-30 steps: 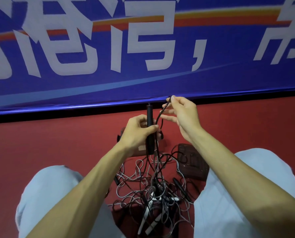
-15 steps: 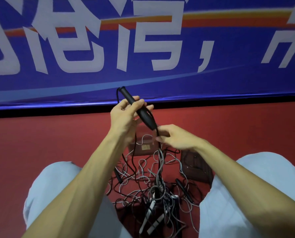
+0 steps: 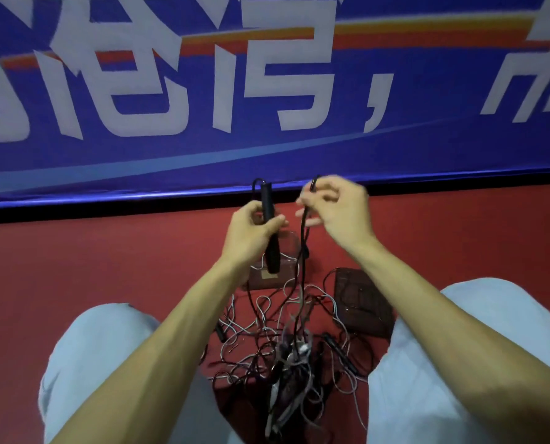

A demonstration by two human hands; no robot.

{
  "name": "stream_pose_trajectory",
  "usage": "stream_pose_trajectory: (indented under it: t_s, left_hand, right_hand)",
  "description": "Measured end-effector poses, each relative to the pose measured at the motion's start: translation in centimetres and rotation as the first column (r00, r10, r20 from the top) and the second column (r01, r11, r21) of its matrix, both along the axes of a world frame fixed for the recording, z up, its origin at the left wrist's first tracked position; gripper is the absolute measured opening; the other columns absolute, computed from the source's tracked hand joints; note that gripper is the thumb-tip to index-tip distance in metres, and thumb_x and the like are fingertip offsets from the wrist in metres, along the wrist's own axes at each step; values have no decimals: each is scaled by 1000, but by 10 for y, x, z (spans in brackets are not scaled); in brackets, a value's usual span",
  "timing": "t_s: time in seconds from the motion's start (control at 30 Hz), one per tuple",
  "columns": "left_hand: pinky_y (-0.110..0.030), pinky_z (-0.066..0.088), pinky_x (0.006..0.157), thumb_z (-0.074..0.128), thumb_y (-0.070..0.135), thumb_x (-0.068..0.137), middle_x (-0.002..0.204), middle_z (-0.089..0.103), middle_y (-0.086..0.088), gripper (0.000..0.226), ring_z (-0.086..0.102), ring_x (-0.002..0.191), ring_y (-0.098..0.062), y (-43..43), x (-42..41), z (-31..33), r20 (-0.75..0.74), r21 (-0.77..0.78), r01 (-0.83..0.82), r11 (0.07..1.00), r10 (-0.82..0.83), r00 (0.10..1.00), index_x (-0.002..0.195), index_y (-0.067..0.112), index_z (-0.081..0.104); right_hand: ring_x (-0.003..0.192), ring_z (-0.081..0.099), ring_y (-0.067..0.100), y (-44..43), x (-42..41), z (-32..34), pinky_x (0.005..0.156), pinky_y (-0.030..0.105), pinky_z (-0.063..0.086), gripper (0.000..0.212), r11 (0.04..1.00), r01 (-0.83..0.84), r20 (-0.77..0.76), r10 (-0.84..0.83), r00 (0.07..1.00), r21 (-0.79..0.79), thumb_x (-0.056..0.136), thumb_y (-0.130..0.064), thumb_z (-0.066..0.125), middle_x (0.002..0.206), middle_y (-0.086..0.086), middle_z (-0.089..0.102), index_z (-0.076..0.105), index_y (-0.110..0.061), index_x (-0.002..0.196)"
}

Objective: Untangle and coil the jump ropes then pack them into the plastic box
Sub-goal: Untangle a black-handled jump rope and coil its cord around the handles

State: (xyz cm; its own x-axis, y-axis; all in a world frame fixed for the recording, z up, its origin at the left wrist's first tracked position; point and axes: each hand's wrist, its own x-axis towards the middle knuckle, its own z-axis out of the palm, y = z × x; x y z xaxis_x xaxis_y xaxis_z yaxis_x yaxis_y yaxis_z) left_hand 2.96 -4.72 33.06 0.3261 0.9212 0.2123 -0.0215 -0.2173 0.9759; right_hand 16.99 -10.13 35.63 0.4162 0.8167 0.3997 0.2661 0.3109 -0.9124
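The floor is red, and a blue banner with big white characters closes the background. The person sits with the knees apart.

The left hand holds one black handle, its fingers curled around the middle. The long axis of the handle is almost vertical, and a small loop of cord leaves its top end. Just to the right, nearly at the same height, the right hand pinches a black cord between thumb and fingers. This cord hangs straight down into the tangle on the floor between the knees. So the cord lies to the right of the handle, near it but not touching, and the right hand is the nearer one to guide it.

The plastic box, clear, stands on the floor behind the lower end of the handle. A dark flat piece lies to the right, perhaps its lid.

I count one handle in hand, two black handles in the tangle, and some white ones; the blur hides the exact number of ropes.
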Motion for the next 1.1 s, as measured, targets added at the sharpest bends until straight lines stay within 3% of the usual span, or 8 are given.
stream_pose_trajectory:
  t_s: [0.2,0.3,0.43,0.63,0.8,0.87,0.97,1.1]
  left_hand:
    - [-18,50,66,66,2,89,82,66,-2,10,61,71,-10,-9,5,-8,-202,-53,211,976,-218,955,91,11,63]
    - [-31,54,81,66,1,89,92,71,-13,11,63,80,-15,-11,7,-10,-234,-60,284,957,-290,928,99,5,65]
    - [-41,56,83,67,2,89,97,73,-20,7,69,83,-21,-15,8,-8,-213,-43,258,965,-261,941,95,4,63]
    - [-27,56,58,62,-5,90,75,73,-10,13,72,65,-19,-18,7,1,46,-86,99,991,-95,994,84,7,58]
    - [-32,58,61,59,-5,91,75,73,-9,9,71,68,-25,-13,1,20,351,-182,72,981,-4,936,90,4,60]
    - [-33,60,66,57,-4,92,76,72,-11,7,72,73,-29,-13,-3,28,459,-213,104,971,5,889,90,3,58]
    - [-31,60,69,55,-1,94,76,71,-8,6,73,74,-26,-9,-11,37,607,-240,147,960,30,794,91,4,56]
    - [-31,60,70,57,3,95,80,70,-8,5,73,77,-24,-5,-17,40,684,-265,159,951,69,726,91,5,55]
  right_hand:
    - [55,68,14,0,2,-2,50,27,56,13,999,-29,-134,27,991,-14,91,0,59,72,8,66,58,-11,85]
    - [59,69,17,1,2,6,52,27,56,9,998,-11,-234,24,972,59,93,-2,59,74,9,66,57,-8,87]
    - [61,70,15,-1,8,7,54,26,57,3,997,9,-365,18,931,71,95,-4,57,77,11,64,56,-1,96]
    - [68,70,18,1,12,4,60,29,59,19,999,-35,-378,30,925,-4,98,-18,54,82,12,65,56,1,100]
    - [75,64,20,3,11,-12,68,32,58,19,937,-158,-71,143,987,-310,95,2,45,88,9,68,61,-9,96]
    - [80,64,18,4,15,-21,72,34,56,29,865,-230,121,313,942,-447,86,10,50,92,7,70,64,-12,99]
    - [78,59,7,-1,10,-30,69,18,49,17,726,-336,216,552,806,-601,90,2,60,90,-2,67,65,-7,104]
    - [83,64,14,7,4,-41,82,32,53,11,827,-206,428,464,775,-523,87,-4,67,94,7,73,68,-14,93]
